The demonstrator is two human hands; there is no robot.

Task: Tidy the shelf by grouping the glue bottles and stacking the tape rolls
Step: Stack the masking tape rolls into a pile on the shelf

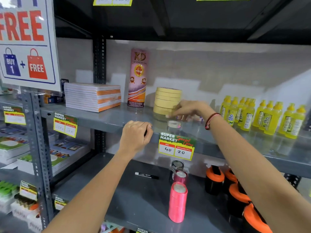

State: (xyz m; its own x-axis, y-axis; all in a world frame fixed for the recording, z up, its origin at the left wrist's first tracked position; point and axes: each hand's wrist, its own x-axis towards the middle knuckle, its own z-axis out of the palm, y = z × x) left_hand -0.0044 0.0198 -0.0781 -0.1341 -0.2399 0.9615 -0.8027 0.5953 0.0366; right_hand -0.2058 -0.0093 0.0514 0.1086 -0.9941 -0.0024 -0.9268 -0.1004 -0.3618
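While the left hand (135, 134), clenched empty, steadies on the grey metal shelf (101, 118) edge, the right hand (188, 109) reaches its loose fingers (171, 113), seemingly touching, to square the stacked cream masking-tape rolls (166, 100) beside grouped yellow glue bottles (262, 115).

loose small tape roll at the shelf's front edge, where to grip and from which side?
The small tape roll lies flat, hole up, apart from the masking tape stack. Probably best pinched across its outer rim from above, coming in from the front, fingers on opposite sides. The right hand hovers just behind it and looks best placed.
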